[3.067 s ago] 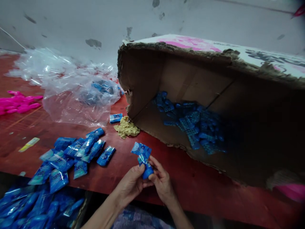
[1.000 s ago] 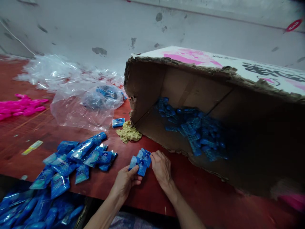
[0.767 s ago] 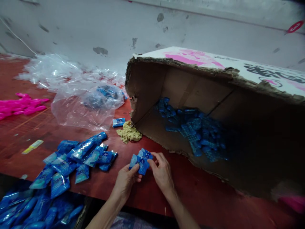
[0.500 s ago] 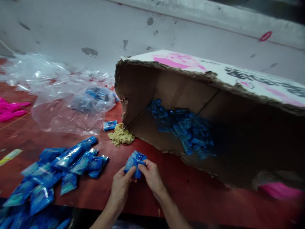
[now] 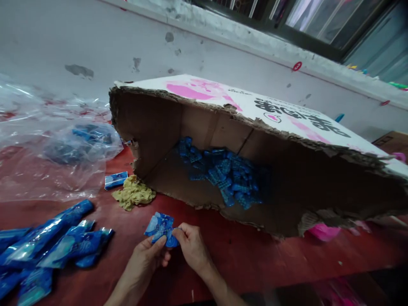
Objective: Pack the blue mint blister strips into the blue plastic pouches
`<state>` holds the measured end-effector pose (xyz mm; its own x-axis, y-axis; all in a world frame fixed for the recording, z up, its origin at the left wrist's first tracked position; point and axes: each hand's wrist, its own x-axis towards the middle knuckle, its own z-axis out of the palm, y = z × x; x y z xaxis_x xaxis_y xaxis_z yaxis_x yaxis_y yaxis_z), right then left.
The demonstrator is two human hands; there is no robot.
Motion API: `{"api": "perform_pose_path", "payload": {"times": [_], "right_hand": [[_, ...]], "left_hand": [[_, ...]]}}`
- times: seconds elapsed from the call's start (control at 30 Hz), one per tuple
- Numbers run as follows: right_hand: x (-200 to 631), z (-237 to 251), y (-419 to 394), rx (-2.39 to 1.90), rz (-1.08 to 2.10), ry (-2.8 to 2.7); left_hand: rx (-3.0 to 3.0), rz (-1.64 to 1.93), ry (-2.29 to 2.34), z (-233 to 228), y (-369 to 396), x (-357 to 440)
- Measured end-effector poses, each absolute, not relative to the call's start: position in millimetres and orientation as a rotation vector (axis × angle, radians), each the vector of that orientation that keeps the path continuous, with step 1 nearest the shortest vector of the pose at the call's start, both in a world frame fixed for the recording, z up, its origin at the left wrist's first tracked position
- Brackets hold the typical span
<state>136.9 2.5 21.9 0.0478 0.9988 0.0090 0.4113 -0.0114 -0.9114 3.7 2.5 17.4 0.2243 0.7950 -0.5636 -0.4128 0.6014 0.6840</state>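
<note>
Both hands, left (image 5: pixel 145 261) and right (image 5: pixel 191 248), pinching one blue sachet (image 5: pixel 160 224). Filled sachets (image 5: pixel 60 244) heaped at 9 o'clock; loose blue pieces (image 5: pixel 223 176) left in carton (image 5: pixel 287 170), 1 o'clock.

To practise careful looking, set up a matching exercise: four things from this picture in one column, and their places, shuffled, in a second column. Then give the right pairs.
Things:
1. blue packet
2. yellowish crumpled rag
3. loose blue pieces
4. clear plastic bag

Places:
A. inside the cardboard box lying on its side
B. far left on the red table
C. between the left hand and right hand
D. on the table, at the box's left corner

Pairs: 1-C, 2-D, 3-A, 4-B
</note>
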Motion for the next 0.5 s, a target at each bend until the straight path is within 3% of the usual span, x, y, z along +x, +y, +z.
{"api": "perform_pose_path", "payload": {"times": [0.07, 0.2, 0.3, 0.5], "right_hand": [[161, 31, 9, -1.671, 0.709, -1.611], [222, 34, 30, -2.249, 0.183, -1.327], [251, 22, 42, -2.356, 0.141, -1.248], [239, 18, 34, -2.153, 0.217, -1.300]], "left_hand": [[0.412, 0.888, 1.059, 17, 1, 3], [0.299, 0.880, 1.048, 14, -3, 1], [0.218, 0.883, 1.027, 12, -8, -2], [0.076, 0.908, 1.048, 16, -13, -7]]}}
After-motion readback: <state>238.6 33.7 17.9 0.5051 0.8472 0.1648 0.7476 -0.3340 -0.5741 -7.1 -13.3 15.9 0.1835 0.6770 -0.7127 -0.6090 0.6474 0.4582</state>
